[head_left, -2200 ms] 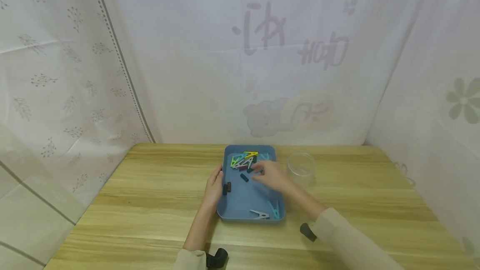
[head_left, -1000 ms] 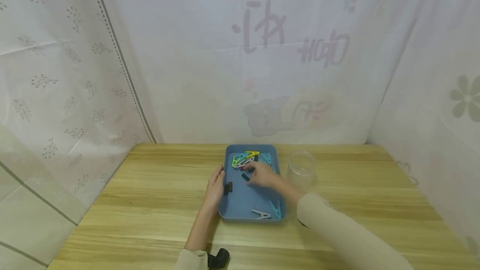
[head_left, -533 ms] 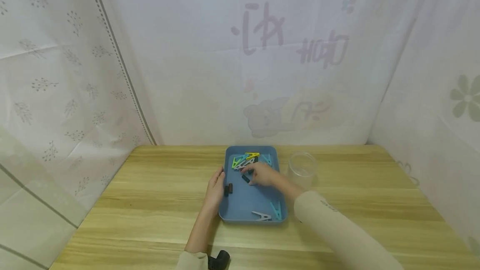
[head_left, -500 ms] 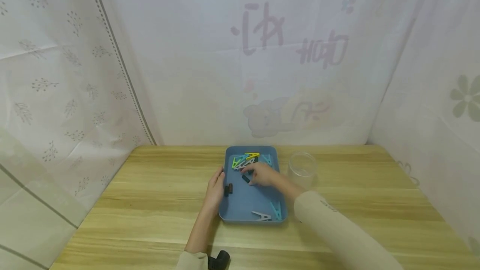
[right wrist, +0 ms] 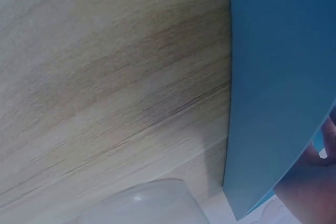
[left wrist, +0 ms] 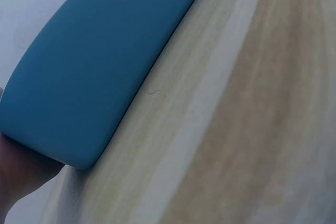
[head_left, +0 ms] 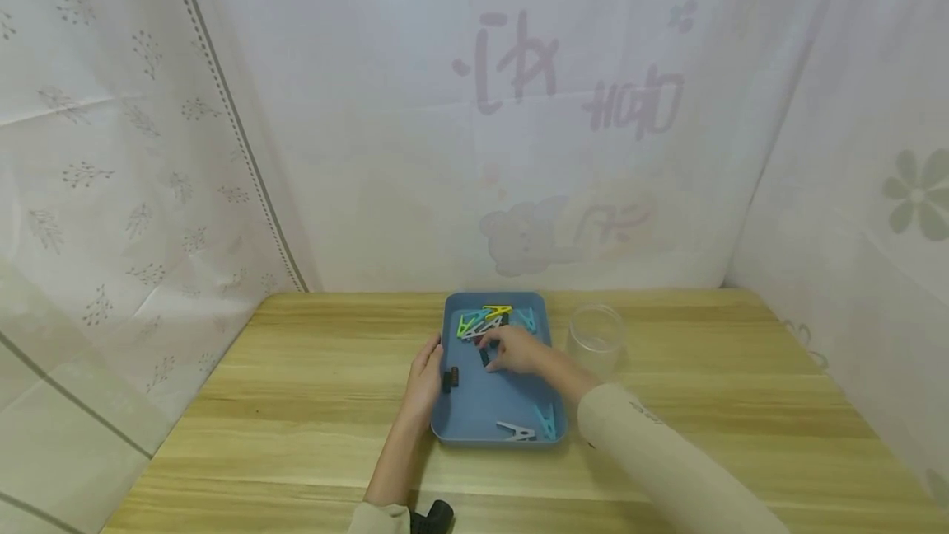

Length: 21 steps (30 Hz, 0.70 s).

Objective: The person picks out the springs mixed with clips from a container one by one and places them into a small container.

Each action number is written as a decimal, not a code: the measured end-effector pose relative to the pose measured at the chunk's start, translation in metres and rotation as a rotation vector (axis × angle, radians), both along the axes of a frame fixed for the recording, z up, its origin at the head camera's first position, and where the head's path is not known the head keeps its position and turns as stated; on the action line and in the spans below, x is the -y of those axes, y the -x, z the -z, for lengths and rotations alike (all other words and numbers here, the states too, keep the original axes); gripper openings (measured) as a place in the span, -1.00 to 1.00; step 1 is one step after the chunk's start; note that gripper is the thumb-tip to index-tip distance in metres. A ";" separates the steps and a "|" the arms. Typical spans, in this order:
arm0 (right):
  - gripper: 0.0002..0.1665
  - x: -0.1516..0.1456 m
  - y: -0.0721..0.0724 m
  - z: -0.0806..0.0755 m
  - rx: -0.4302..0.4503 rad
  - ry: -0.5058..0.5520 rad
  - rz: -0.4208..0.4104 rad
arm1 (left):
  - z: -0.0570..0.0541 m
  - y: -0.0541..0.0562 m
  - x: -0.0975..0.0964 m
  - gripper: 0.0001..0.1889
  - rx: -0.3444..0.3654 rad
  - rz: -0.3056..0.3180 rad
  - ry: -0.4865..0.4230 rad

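Got my right hand point(head_left: 515, 350) pinching a dark block point(head_left: 485, 358) inside the tray point(head_left: 485, 410), left hand point(head_left: 424, 377) against its side (grip unclear), so I'm guessing a sloppy lift could snag the clothespins point(head_left: 480, 330).

Printed cloth point(head_left: 371, 147) hangs behind the wooden table point(head_left: 311, 402).

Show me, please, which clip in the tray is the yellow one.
The yellow clip lies in the cluster at the tray's far end, beyond the right hand; the other clips are blue, lime green or pale grey.
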State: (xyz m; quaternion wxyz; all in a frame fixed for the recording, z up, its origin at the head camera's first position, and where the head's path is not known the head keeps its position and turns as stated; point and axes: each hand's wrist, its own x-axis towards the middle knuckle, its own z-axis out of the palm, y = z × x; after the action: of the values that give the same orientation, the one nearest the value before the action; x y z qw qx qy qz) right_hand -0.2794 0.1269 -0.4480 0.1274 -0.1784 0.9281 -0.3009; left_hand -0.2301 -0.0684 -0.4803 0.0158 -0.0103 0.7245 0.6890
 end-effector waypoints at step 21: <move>-0.62 0.003 -0.014 -0.010 -0.065 0.061 0.133 | 0.003 -0.002 0.002 -0.44 -0.002 0.028 -0.004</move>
State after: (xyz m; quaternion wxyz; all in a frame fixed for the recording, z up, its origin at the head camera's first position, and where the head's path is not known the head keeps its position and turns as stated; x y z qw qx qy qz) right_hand -0.2658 0.1242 -0.4384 0.0712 -0.1296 0.9321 -0.3307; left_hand -0.2282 -0.0706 -0.4828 0.0246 0.0005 0.7234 0.6900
